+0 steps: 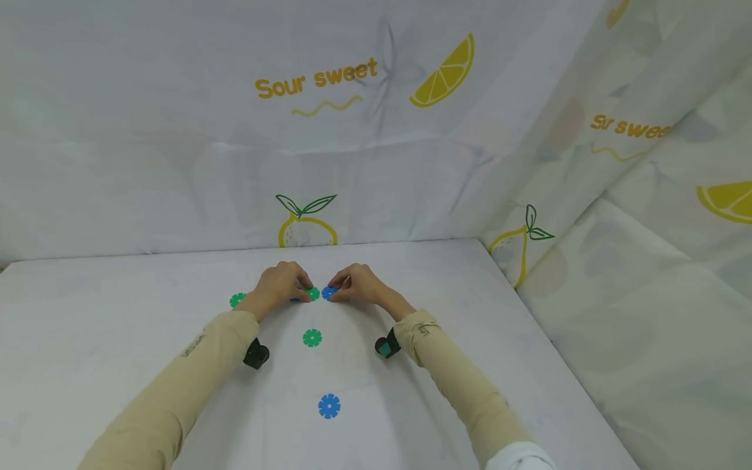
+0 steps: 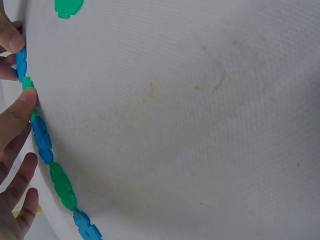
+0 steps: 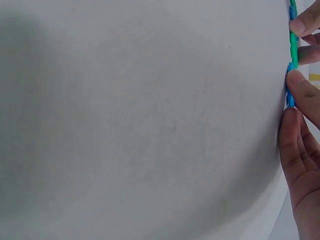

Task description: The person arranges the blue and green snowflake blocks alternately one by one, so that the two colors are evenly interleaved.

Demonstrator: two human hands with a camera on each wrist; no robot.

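Note:
My left hand (image 1: 281, 284) pinches a notched green plastic disc (image 1: 313, 293) near the back of the table. That disc ends a row of alternating discs, with a blue disc (image 2: 42, 140), a green disc (image 2: 63, 187) and another blue disc (image 2: 86, 226) in the left wrist view. Facing it, my right hand (image 1: 360, 284) holds a blue notched disc (image 1: 327, 294) between thumb and fingers. In the head view a narrow gap shows between the two held discs; whether their edges touch, I cannot tell. My left hand and forearm hide part of the row.
A loose green disc (image 1: 312, 337) lies in front of the hands, and a loose blue disc (image 1: 329, 406) lies closer to me. White cloth with lemon prints (image 1: 308, 232) hangs behind the white table (image 1: 446, 274) and along its right side.

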